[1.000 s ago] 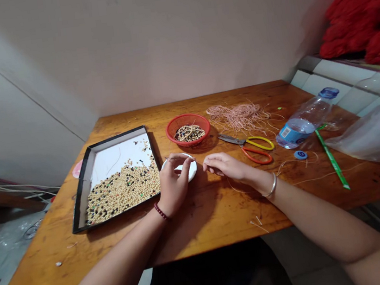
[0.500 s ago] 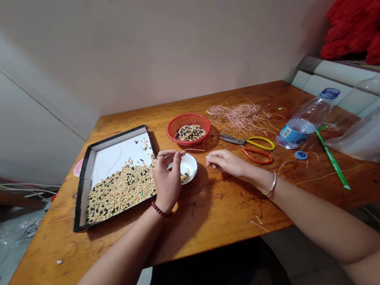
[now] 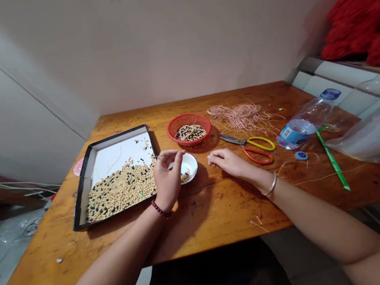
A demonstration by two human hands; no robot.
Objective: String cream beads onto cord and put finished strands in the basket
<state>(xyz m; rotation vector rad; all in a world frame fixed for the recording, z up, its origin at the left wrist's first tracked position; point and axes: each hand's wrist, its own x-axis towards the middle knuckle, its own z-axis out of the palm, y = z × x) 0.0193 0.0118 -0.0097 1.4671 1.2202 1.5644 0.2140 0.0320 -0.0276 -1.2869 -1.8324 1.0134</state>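
My left hand (image 3: 168,175), with a dark red bead bracelet at the wrist, is closed in a pinch over the near left side of a small white dish (image 3: 193,164). A short bit of thin string shows at its fingers. Some beads (image 3: 185,176) lie in the dish, partly hidden by the hand. To the right of the dish, my right hand (image 3: 226,162) is also pinched, above the table; whatever sits in its fingertips is too small to name. Left of my left hand stands a black-edged tray (image 3: 79,208) of cream, black and a few coloured beads (image 3: 122,191).
Behind the dish is a red basket (image 3: 171,133) of strung beads. Scissors (image 3: 246,143), tangled pink cord (image 3: 239,116), a water bottle (image 3: 297,130), its blue cap (image 3: 301,155) and a green strip (image 3: 333,161) lie to the right. Thread scraps (image 3: 259,225) lie near the front edge.
The string that stuck out to the right from my left fingertips no longer shows there. Both hands have stayed nearly in place.
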